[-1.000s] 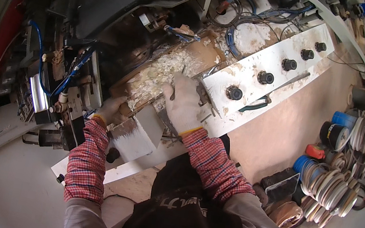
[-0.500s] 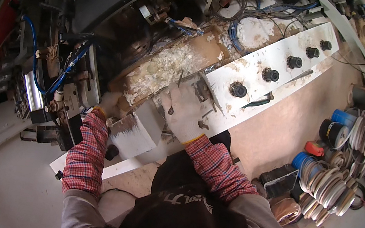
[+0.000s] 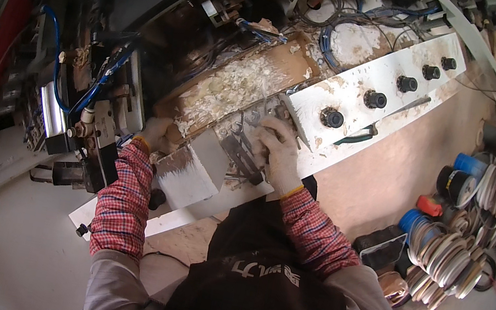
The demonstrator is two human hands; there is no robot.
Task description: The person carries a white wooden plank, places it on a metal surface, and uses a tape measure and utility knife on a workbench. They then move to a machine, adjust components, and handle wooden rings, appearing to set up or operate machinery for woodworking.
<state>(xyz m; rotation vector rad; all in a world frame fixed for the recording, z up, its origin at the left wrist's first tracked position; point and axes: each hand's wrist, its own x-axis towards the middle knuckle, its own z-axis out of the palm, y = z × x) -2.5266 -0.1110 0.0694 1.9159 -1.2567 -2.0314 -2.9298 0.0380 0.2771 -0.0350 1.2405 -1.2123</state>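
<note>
A long brown cardboard box (image 3: 171, 103), filled with pale flakes and shavings (image 3: 232, 96), lies slantwise across the machine. At its near left end is my left hand (image 3: 159, 134), in a pale glove, its fingers closed round the box's end. My right hand (image 3: 278, 154), gloved too, is over a recess between two white blocks. Its fingers are curled together; whatever they hold is hidden. Beside them in the recess lie metal wrenches (image 3: 241, 144), with smaller metal pieces around them.
A white panel with several black knobs (image 3: 374, 100) runs to the far right. The dusty white block (image 3: 191, 175) sits between my forearms. Machine parts with blue hoses (image 3: 97, 88) stand at left. Rolls of edge strip (image 3: 443, 252) are stacked on the right.
My right hand has gone from lying spread over the recess to curled fingers, shifting right and uncovering the wrenches. My left hand stays at the box's end. The whole view has shifted slightly.
</note>
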